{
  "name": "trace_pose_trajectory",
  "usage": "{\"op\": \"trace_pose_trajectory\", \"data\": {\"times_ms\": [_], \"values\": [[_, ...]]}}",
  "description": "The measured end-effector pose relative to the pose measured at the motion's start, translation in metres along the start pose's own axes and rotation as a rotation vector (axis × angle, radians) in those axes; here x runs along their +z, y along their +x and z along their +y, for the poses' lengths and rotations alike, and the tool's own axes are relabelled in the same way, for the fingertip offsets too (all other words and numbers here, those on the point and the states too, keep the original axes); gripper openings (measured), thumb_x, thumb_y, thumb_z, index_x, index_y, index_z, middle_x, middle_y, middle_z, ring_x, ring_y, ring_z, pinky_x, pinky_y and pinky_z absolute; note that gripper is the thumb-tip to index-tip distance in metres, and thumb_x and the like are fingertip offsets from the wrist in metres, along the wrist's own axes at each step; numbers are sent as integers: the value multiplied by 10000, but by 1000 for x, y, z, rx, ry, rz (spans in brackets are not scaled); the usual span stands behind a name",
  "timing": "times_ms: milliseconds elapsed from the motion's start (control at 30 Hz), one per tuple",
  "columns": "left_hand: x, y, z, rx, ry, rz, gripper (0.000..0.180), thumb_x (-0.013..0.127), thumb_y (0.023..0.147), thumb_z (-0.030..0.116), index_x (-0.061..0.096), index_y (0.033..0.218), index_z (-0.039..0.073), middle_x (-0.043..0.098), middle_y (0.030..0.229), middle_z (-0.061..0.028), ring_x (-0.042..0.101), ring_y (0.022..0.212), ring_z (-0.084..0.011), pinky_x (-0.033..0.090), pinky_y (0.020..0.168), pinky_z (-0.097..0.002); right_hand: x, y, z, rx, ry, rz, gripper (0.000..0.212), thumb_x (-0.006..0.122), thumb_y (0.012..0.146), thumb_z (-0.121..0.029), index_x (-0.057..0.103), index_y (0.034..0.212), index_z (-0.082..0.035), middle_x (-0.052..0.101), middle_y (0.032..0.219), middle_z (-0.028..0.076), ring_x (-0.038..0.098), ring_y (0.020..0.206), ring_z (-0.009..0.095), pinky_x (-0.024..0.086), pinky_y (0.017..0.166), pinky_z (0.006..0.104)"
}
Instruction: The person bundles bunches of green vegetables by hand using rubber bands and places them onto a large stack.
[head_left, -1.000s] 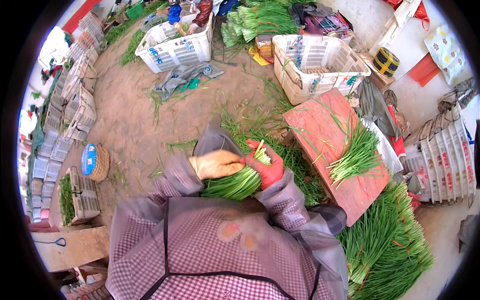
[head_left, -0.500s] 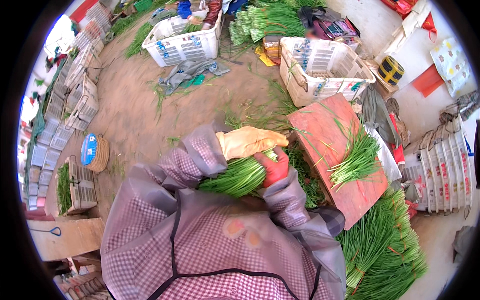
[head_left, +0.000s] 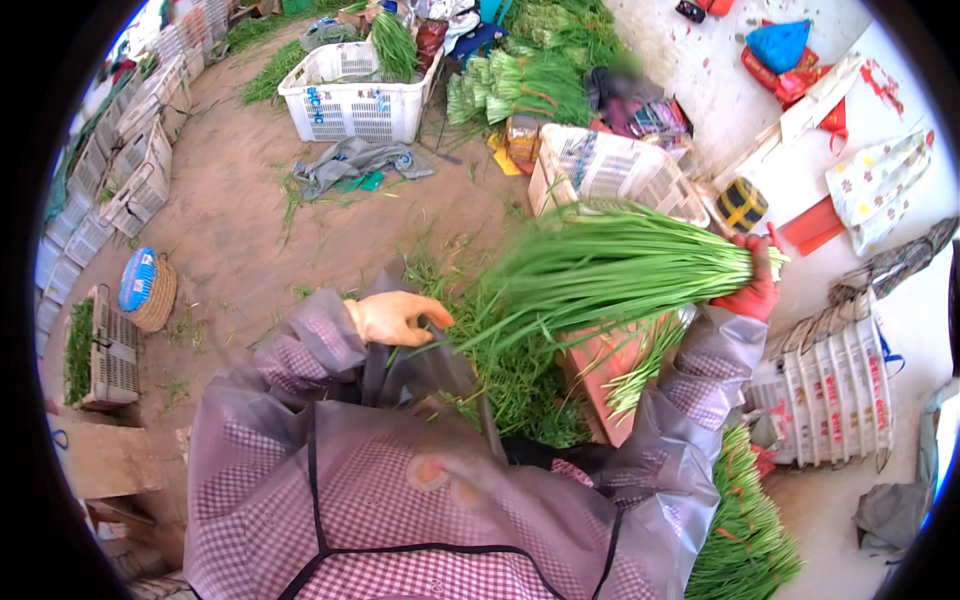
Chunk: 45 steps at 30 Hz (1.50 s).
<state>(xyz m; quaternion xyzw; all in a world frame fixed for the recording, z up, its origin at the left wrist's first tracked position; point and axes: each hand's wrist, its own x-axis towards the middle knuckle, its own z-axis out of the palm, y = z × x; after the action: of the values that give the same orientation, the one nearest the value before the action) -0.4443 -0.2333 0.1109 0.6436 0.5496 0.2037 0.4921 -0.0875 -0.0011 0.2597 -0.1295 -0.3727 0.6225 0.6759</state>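
Note:
My right hand (head_left: 752, 288), in a red glove, grips a large bunch of garlic chives (head_left: 630, 262) by its pale stem ends. The bunch is held up to the right, its green leaves fanning leftward and blurred at the tips. Partly under it lies a red board (head_left: 588, 368) with a smaller pile of loose chives (head_left: 645, 372) on it. My left hand (head_left: 400, 318), in a pale orange glove, is over my lap with nothing in it, its fingers curved and apart from the thumb. Beside it lies a heap of loose green leaves (head_left: 530, 395).
Tied chive bundles (head_left: 745, 530) are stacked at my lower right. Ahead stand a white crate (head_left: 350, 112) with a person at it and another white crate (head_left: 560, 190). A grey cloth (head_left: 355, 165) lies on the floor. To the left is a woven basket (head_left: 150, 300); stacked crates (head_left: 830, 400) stand right.
My right hand has lifted the bunch from my lap up and to the right. My left hand has come off it and moved left and down. The view has shifted slightly.

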Motion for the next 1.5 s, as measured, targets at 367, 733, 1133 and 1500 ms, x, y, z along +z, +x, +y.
{"op": "trace_pose_trajectory", "data": {"times_ms": [367, 733, 1133, 1500], "values": [[-58, -19, -4, 211, -581, 576, 307, 512, 915, 140, 547, 1202, 37, 655, 1012, -54, 597, 673, -69, 466, 599, -194, 8, 62, 37, 3, -354, 169, 575, 667, 763, 89, 407, 1272, 26, 611, 828, 142, 628, 703, 248, 547, 637, 405], [-12, 80, 97, 468, -827, 56, 408, 474, 969, 374, 615, 1091, 11, 691, 890, -93, 637, 623, -118, 499, 527, -215, 81, 24, 18, -574, -976, -274, 286, 674, 818, 9, 618, 1093, -48, 657, 966, 56, 640, 833, 155, 505, 763, 265], [158, 204, -5, -369, -1790, -679, 838, 402, 879, 658, 426, 1322, -53, 522, 1302, -224, 514, 1206, -338, 347, 1077, -482, -166, -149, 169, -454, -1371, -628, 432, 671, 640, -42, 625, 1069, -64, 634, 996, 115, 603, 961, 314, 489, 829, 403], [175, 197, -46, -257, -1929, -782, 587, 565, 893, 466, 451, 1298, 56, 558, 1228, -135, 467, 1233, -319, 333, 1077, -536, -140, -207, 165, 222, -820, -455, 293, 680, 799, -115, 629, 1076, -37, 648, 1004, 109, 616, 950, 271, 469, 891, 373]]}}
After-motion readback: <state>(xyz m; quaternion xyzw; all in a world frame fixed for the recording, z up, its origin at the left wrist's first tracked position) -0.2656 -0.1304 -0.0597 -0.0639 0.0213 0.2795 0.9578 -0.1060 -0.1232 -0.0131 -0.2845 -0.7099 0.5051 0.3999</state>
